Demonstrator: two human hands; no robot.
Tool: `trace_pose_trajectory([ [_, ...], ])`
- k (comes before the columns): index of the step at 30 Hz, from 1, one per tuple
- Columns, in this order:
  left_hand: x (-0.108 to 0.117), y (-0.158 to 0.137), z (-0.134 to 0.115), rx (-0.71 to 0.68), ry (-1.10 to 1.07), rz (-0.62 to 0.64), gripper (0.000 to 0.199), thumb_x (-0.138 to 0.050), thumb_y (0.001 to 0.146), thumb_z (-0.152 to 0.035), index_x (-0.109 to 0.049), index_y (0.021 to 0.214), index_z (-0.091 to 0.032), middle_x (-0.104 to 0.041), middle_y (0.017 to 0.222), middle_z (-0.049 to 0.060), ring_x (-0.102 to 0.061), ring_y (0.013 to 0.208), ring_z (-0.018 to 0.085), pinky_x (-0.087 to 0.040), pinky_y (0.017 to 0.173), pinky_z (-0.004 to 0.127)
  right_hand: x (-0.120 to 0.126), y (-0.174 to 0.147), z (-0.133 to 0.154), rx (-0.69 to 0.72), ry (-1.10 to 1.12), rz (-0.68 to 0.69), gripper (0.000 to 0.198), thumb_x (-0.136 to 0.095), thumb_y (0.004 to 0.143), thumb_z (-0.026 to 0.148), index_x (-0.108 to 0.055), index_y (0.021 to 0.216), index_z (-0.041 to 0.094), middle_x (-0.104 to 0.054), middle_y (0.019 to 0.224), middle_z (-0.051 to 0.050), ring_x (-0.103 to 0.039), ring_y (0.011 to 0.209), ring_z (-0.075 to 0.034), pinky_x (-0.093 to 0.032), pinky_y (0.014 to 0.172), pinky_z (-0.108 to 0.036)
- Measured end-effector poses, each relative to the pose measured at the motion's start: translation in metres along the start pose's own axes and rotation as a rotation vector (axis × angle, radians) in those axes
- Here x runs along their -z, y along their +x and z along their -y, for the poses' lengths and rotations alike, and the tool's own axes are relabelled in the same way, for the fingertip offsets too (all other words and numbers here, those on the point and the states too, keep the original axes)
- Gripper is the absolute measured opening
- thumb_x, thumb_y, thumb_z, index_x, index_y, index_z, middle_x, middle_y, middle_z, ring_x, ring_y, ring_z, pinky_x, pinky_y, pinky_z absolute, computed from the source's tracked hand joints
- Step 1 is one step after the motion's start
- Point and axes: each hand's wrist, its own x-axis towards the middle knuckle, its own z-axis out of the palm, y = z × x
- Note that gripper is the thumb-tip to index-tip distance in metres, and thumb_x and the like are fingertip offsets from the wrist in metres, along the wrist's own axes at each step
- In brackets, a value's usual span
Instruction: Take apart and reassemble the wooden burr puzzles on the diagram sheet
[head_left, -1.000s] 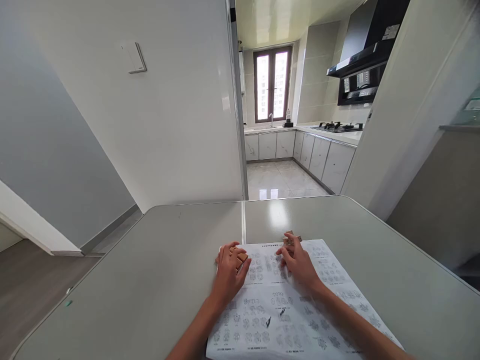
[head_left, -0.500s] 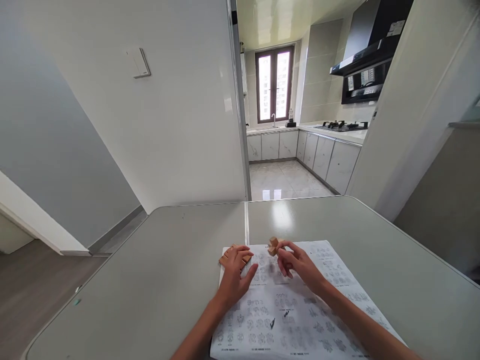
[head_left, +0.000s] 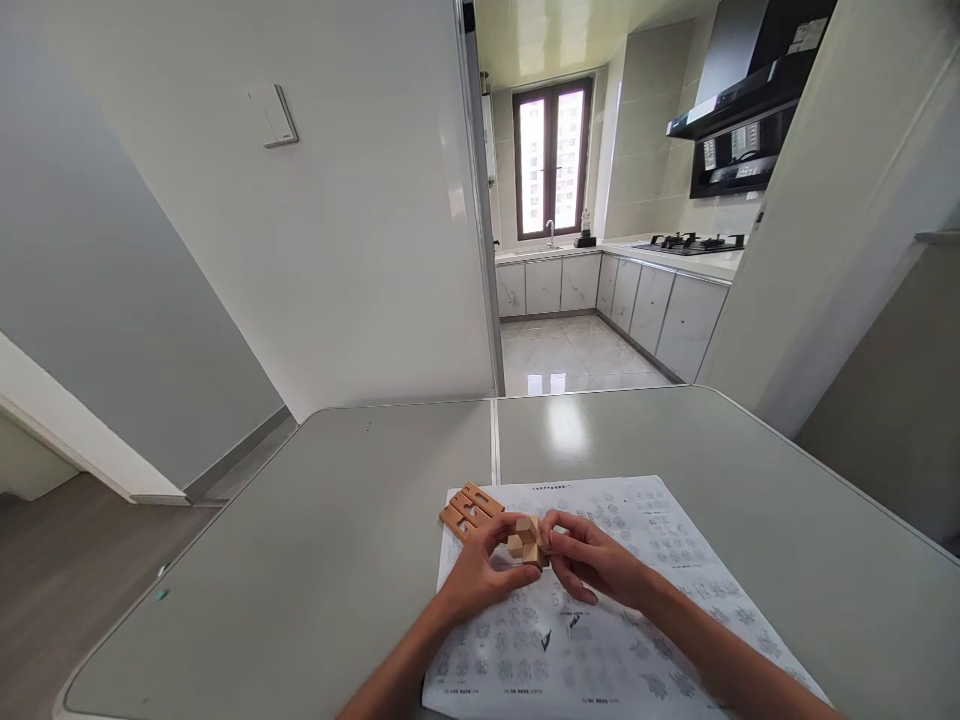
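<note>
Between my two hands is a small pale wooden burr puzzle made of crossing blocks. The thumb and fingers of my left hand close on its left side. My right hand pinches its right side, fingers curled. The puzzle is held above a printed sheet covered with small diagrams and a few pen marks. Just beyond my left hand lie flat orange-brown wooden pieces with cut-outs, side by side on the sheet's upper left corner.
A grey-green table with a seam down its middle carries the sheet. A small green bit lies near its left edge. Past the far edge are a white wall and a kitchen with cabinets.
My right hand has brought the wooden puzzle down and left, nearer to me. My left hand has moved off the flat wooden pieces and taken hold of the puzzle.
</note>
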Motion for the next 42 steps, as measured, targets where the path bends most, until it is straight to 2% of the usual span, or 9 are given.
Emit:
trace_pose_trajectory([
  [4,0.001,0.002,0.001,0.012,0.001,-0.095,0.051,-0.084,0.077,-0.044,-0.062,0.116,-0.02,-0.07,0.115,0.009,-0.067,0.109,0.027,-0.049,0.101,0.04,-0.008,0.004,0.005,0.082,-0.179,-0.158,0.04,-0.063,0.097,0.057,-0.054,0.112,0.022,-0.052,0.057,0.009,-0.042,0.044,-0.008,-0.035,0.047,-0.021],
  [6,0.001,0.002,0.002,0.019,-0.007,-0.128,0.051,-0.085,0.075,-0.044,-0.06,0.113,-0.02,-0.07,0.111,0.007,-0.067,0.106,0.025,-0.05,0.099,0.038,-0.009,0.006,0.004,0.111,-0.262,-0.22,0.043,-0.063,0.095,0.06,-0.055,0.11,0.021,-0.054,0.063,0.008,-0.043,0.045,-0.007,-0.034,0.046,-0.022],
  [9,0.002,0.004,0.006,0.06,-0.079,-0.13,0.05,-0.085,0.074,-0.046,-0.058,0.108,-0.02,-0.069,0.105,0.006,-0.068,0.098,0.023,-0.053,0.09,0.035,-0.008,0.008,-0.002,0.161,-0.368,-0.277,0.043,-0.062,0.095,0.061,-0.056,0.105,0.02,-0.057,0.07,0.005,-0.046,0.049,-0.008,-0.036,0.046,-0.022],
  [12,0.003,0.006,0.008,0.095,-0.188,-0.105,0.048,-0.085,0.075,-0.048,-0.057,0.103,-0.02,-0.069,0.1,0.005,-0.068,0.091,0.021,-0.054,0.081,0.032,-0.006,0.008,-0.009,0.209,-0.476,-0.314,0.038,-0.059,0.098,0.058,-0.057,0.106,0.021,-0.062,0.075,0.002,-0.051,0.055,-0.01,-0.045,0.053,-0.025],
  [15,0.004,0.007,0.009,0.119,-0.201,-0.073,0.048,-0.083,0.075,-0.051,-0.062,0.103,-0.019,-0.07,0.096,0.005,-0.069,0.088,0.021,-0.054,0.078,0.031,-0.005,0.006,-0.014,0.239,-0.572,-0.322,0.035,-0.056,0.101,0.056,-0.057,0.108,0.021,-0.066,0.08,-0.002,-0.055,0.061,-0.013,-0.051,0.06,-0.028],
  [18,0.003,0.006,0.007,0.131,-0.174,-0.044,0.047,-0.082,0.076,-0.052,-0.066,0.104,-0.017,-0.072,0.095,0.005,-0.069,0.086,0.021,-0.054,0.075,0.031,-0.005,0.005,-0.015,0.262,-0.668,-0.334,0.033,-0.052,0.102,0.054,-0.057,0.108,0.022,-0.069,0.082,-0.003,-0.058,0.062,-0.014,-0.052,0.061,-0.029],
  [25,0.003,0.007,0.007,0.154,-0.229,0.006,0.046,-0.076,0.082,-0.054,-0.064,0.103,-0.015,-0.068,0.079,0.002,-0.064,0.055,0.013,-0.05,0.058,0.025,-0.009,0.003,-0.014,0.325,-0.874,-0.389,0.026,-0.048,0.105,0.047,-0.057,0.107,0.023,-0.069,0.077,-0.002,-0.062,0.066,-0.017,-0.051,0.067,-0.031],
  [35,0.004,0.008,0.007,0.158,-0.253,0.026,0.049,-0.076,0.08,-0.058,-0.067,0.098,-0.014,-0.07,0.076,0.004,-0.065,0.052,0.014,-0.052,0.054,0.025,-0.013,0.001,-0.015,0.417,-0.938,-0.381,0.017,-0.045,0.106,0.038,-0.055,0.108,0.024,-0.07,0.087,-0.005,-0.065,0.074,-0.02,-0.055,0.073,-0.033],
  [42,0.004,0.009,0.006,0.19,-0.382,0.083,0.061,-0.06,0.086,-0.07,-0.071,0.089,-0.01,-0.074,0.078,0.013,-0.064,0.049,0.016,-0.052,0.049,0.028,-0.012,0.003,-0.016,0.542,-1.012,-0.294,0.018,-0.043,0.107,0.031,-0.057,0.117,0.026,-0.066,0.094,-0.006,-0.063,0.083,-0.021,-0.055,0.078,-0.036],
])
